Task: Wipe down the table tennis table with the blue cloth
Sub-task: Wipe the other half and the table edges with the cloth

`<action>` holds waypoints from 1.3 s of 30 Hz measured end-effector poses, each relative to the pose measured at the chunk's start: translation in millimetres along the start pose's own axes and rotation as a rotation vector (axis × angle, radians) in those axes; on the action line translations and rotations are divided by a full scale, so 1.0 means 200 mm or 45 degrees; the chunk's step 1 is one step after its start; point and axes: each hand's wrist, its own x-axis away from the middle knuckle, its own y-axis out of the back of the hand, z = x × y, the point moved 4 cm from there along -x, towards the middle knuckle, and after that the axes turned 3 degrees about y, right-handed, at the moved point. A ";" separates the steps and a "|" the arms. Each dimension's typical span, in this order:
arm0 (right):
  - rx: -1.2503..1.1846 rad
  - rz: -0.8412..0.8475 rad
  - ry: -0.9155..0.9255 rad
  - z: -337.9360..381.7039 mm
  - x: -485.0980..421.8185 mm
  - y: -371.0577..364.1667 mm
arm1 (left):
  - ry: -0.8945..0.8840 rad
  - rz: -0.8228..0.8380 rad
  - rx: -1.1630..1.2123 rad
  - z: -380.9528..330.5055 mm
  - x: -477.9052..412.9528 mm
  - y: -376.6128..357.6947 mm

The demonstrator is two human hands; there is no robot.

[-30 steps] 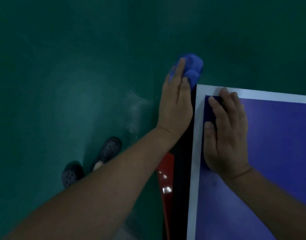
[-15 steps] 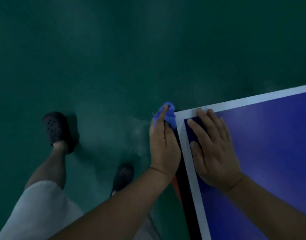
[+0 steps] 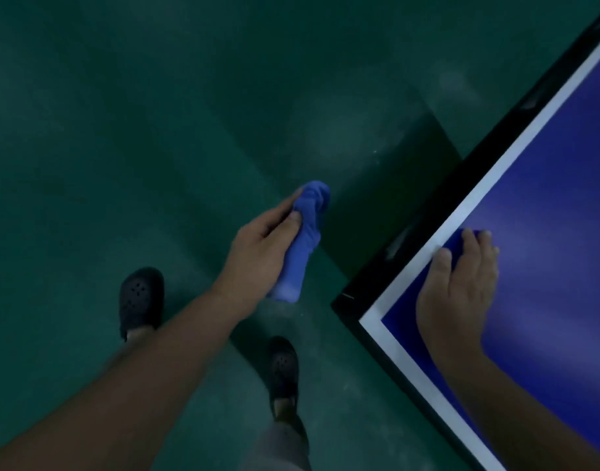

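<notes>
Nearest the camera, lower left: bare forearm leading to left hand (image 3: 261,246), fingers curled round blue cloth (image 3: 305,239), thumb pressed on the bunched upper part. Cloth twisted into a roll, lower end hanging below the palm, held over the floor and well apart from the table.

Lower right: right hand (image 3: 458,294), palm down on table tennis table (image 3: 563,198), fingers loosely extended, nothing gripped. Fingertips resting on a darker blue patch (image 3: 456,240) just inside the border; nature of patch not clear.

Table: blue top, white border line (image 3: 370,322) along both visible sides, black edge (image 3: 427,212) outside it, one corner pointing toward lower centre.

Below, on the floor: two black perforated clogs, left clog (image 3: 140,297) and right clog (image 3: 283,365), with grey shorts (image 3: 278,447) at the bottom edge.

Farthest: dark green floor (image 3: 121,130), pale scuffed areas, dim light.
</notes>
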 end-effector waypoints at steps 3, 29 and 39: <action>0.017 -0.049 -0.035 -0.01 0.01 0.00 | 0.119 0.364 -0.151 0.03 -0.05 -0.10; 0.049 -0.113 -0.002 -0.02 -0.02 -0.02 | -0.094 0.866 -0.608 0.03 -0.35 -0.92; 0.053 -0.132 -0.011 -0.02 -0.01 -0.02 | -0.108 0.935 -0.483 0.14 0.07 -0.52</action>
